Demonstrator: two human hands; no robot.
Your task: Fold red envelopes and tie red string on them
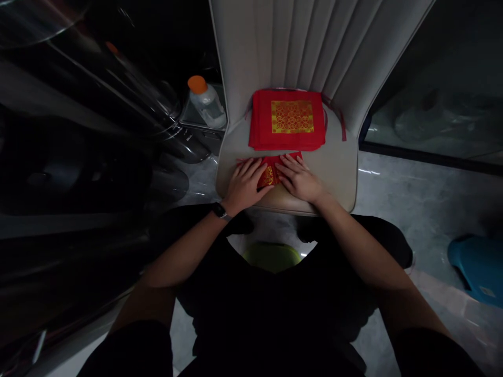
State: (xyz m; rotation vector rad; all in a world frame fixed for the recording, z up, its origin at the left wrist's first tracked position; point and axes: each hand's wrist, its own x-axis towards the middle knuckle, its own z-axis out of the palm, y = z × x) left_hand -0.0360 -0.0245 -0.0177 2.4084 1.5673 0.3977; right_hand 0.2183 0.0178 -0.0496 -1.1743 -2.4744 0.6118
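Note:
On the seat of a light chair (334, 173), a small folded red piece with a gold print (269, 177) lies near the front edge. My left hand (247, 183) rests flat on its left part, fingers stretched out. Spread over its right part, my right hand (301, 179) presses down with open fingers. Both hands cover much of the piece, so its full shape is hidden. Just behind it sits a stack of red bags (288, 120) with a gold patterned panel on top. Dark red ribbons (342, 125) stick out at the stack's right side.
To the left of the chair, a clear bottle with an orange cap (208, 102) stands on a dark tray or shelf (192, 116). The ribbed chair back (291, 42) rises behind the stack. A blue plastic object (479, 267) is on the floor at right, a green one (273, 256) below the seat.

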